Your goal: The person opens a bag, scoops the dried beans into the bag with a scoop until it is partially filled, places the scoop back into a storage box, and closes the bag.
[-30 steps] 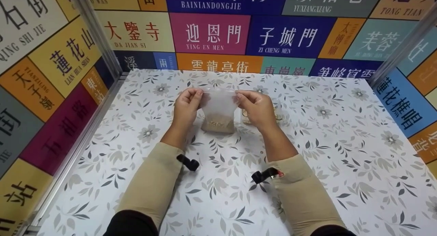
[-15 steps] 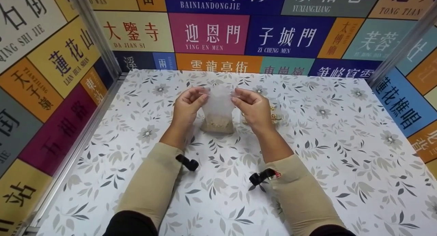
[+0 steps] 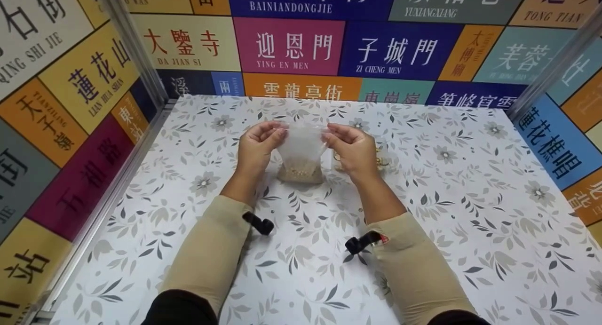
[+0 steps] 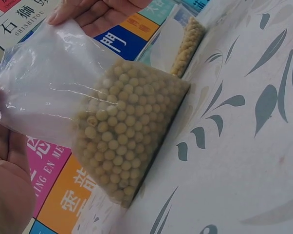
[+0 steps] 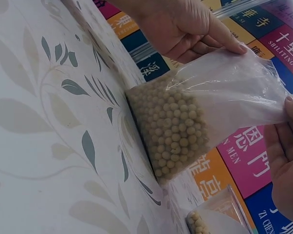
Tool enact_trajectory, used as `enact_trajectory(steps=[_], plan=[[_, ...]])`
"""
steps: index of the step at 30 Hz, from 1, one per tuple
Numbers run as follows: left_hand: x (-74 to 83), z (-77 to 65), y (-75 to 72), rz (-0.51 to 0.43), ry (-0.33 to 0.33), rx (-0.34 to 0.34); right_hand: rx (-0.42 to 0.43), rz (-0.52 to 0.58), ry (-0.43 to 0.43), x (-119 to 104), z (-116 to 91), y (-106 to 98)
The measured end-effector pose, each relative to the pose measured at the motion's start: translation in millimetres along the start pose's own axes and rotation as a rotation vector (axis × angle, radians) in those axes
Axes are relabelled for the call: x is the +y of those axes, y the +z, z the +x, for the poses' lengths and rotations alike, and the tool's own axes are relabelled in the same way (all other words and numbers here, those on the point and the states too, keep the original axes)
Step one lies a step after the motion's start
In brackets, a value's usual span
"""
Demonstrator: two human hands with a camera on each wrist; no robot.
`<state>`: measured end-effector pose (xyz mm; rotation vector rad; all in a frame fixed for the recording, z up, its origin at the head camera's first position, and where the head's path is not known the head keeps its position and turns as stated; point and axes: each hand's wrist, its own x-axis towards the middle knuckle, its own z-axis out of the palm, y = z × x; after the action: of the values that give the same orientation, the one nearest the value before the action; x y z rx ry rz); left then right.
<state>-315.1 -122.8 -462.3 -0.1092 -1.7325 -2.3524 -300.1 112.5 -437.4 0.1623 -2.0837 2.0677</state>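
A clear plastic bag (image 3: pixel 301 172) stands on its base on the table, its lower part filled with round beige beans (image 4: pixel 127 122) like soybeans. My left hand (image 3: pixel 257 141) pinches the bag's upper left edge between thumb and fingers. At the opposite upper edge, my right hand (image 3: pixel 353 146) pinches the film the same way. Between the two hands the bag's top is stretched wide and upright. Both wrist views show the thumbs on the near side of the film, with the bean-filled bottom against the patterned tabletop.
Just behind my right hand is a clear plastic container (image 3: pixel 384 153) with yellowish contents, partly hidden by that hand. The white table (image 3: pixel 301 249) has a leaf and flower print. Colourful sign-covered panels (image 3: pixel 289 47) rise at the back and both sides.
Both hands drew closer together half a second ago, narrowing the bag's top, and have since spread slightly apart. The thumbs sit a little differently on the edges. The bag's base has stayed put.
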Motion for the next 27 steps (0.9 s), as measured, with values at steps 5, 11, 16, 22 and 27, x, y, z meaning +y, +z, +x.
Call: enact_trajectory(steps=[5,11,16,22,27], plan=[[1.1,-0.1,0.9,-0.020,-0.027,0.027,-0.002,-0.010,-0.015,0.0,-0.7,-0.4],[4.6,-2.7,2.0,-0.008,-0.016,0.028,0.003,-0.015,-0.019,-2.9,-2.7,-0.2],[5.6,-2.6,2.7,0.000,-0.011,0.036,0.000,0.005,-0.039,-3.9,-3.4,0.0],[4.7,-3.5,4.0,0.010,0.014,0.015,-0.012,-0.048,-0.042,-4.2,-3.5,-1.9],[4.5,-6.3,6.0,0.047,-0.003,-0.033,-0.036,-0.077,-0.035,-4.4,-4.0,-1.4]])
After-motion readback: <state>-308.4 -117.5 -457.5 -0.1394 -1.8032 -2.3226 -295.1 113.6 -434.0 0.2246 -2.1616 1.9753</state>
